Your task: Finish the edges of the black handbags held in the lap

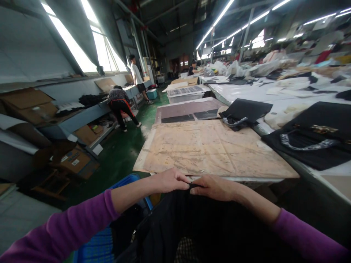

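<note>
Workshop floor with long tables under strip lights; a stained board (211, 148) is laid on the near table end. Both forearms, sleeved in purple, are stretched forward and converge just below the board's near edge. The left hand (171, 180) and right hand (212, 187) are turned palm down, fingertips nearly meeting. Each is pinched shut on the top edge of a black bag (175, 226) held up in the foreground. Checked lining is seen in the bag's mouth. A blue crate (127, 180) is set under the left forearm; its dark contents cannot be identified. A handbag (246, 109) is laid beyond the board.
</note>
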`<act>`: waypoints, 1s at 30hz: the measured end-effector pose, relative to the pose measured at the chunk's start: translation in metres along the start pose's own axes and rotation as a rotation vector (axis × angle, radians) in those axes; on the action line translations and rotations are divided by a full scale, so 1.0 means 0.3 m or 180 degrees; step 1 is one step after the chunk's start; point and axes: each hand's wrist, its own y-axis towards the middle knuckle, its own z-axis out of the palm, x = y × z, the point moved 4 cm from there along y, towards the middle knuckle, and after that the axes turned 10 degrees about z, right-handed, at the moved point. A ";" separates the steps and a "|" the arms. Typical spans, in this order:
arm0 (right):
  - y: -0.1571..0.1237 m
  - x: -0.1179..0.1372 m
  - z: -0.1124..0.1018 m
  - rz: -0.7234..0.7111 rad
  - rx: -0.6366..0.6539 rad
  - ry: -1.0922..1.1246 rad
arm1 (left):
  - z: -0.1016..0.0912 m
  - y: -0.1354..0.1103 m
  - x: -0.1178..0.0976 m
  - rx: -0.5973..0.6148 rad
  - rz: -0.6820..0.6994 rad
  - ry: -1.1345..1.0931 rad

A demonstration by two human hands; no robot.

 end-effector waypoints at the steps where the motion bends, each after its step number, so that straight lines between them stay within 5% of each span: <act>1: 0.008 0.003 0.006 0.0034 -0.0048 -0.0039 | -0.007 -0.023 -0.017 -0.0015 0.0020 0.0142; 6: -0.005 -0.022 0.014 0.0216 -0.0272 -0.0009 | -0.033 -0.222 -0.105 -0.0408 -0.0240 0.1201; 11: -0.030 -0.043 0.008 0.0241 -0.0344 0.0148 | 0.010 -0.376 -0.142 -0.0161 -0.0858 0.1505; 17: -0.062 -0.057 0.015 0.0155 -0.0347 0.0352 | 0.047 -0.380 -0.148 0.0040 -0.0614 0.2062; 23: -0.091 -0.081 0.018 0.0014 -0.0420 0.0490 | 0.059 -0.364 -0.079 -0.0101 -0.0144 0.2052; 30: -0.109 -0.045 -0.002 -0.0807 -0.0317 0.1135 | 0.059 -0.368 -0.008 0.0041 -0.0212 0.1649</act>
